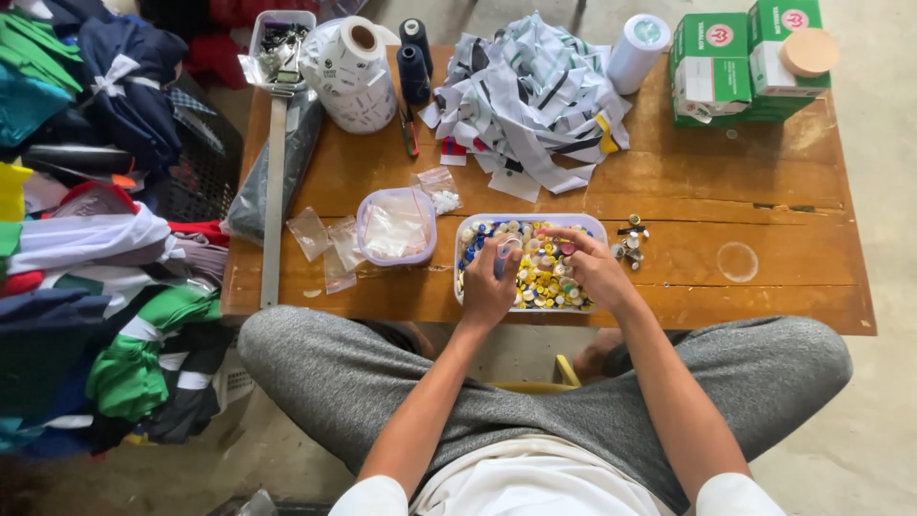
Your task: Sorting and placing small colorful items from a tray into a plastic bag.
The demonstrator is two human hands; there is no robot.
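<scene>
Your left hand [487, 287] is curled around a small pale bag [503, 256], held over the near left part of the tray of mixed buttons [531, 265] on the wooden table [707, 191]. Your right hand [594, 268] reaches into the tray with fingertips pinched on a pink button [567, 248]. A few loose metal buttons [630, 244] lie just right of the tray; a lilac-rimmed tub [394, 226] sits left.
</scene>
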